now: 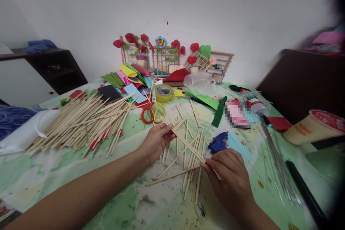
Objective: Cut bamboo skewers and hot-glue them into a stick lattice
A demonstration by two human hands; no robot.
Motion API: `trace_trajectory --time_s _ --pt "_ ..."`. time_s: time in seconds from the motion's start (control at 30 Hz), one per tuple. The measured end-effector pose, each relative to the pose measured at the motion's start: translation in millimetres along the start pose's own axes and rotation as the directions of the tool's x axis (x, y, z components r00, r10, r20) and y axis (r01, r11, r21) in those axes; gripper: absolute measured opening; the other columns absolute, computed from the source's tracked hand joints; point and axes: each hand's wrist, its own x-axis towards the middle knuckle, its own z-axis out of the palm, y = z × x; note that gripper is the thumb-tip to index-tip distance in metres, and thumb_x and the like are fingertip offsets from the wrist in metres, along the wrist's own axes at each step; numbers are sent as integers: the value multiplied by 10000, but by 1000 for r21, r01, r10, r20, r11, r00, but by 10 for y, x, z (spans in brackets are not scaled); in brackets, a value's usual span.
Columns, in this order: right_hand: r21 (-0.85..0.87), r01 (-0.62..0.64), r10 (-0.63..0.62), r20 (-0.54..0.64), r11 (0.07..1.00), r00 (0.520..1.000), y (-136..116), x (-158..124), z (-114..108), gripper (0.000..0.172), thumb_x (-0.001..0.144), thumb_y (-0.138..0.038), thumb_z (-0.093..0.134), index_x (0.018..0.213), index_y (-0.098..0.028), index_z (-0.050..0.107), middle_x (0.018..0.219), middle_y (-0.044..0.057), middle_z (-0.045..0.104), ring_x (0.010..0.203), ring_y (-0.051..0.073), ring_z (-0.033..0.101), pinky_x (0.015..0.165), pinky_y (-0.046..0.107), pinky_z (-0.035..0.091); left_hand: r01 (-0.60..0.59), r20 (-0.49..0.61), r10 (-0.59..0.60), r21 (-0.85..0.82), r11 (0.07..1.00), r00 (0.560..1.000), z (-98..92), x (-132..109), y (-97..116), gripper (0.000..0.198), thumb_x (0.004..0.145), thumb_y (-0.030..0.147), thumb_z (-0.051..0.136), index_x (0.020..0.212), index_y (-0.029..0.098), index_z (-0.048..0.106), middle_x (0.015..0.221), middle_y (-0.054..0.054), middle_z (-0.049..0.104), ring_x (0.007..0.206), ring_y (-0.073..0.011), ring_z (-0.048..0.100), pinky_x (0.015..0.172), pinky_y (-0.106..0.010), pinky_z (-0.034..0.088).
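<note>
My left hand (161, 139) and right hand (230, 176) pinch a pair of sticks (185, 142), one at each end, on my side of the scissors (147, 114). Best is tips level, sides touching, a light, even pinch so neither rolls; loose sticks (172, 176) lie beneath.

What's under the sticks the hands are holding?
Loose sticks lie scattered on the green-and-white cloth below the held sticks. Whatever is right behind the held sticks, left hand and right hand is covered, so I can't see it.
</note>
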Motion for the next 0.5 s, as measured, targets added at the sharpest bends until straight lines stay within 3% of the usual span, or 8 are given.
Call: trace_trajectory --time_s 0.5 --pt "45 45 -46 17 998 999 0 -2 15 76 763 -97 604 731 -167 602 648 17 576 638 143 486 677 348 359 26 30 -27 26 999 999 -1 5 -11 144 820 102 530 686 85 581 646 -24 570 538 -47 556 518 -115 501"
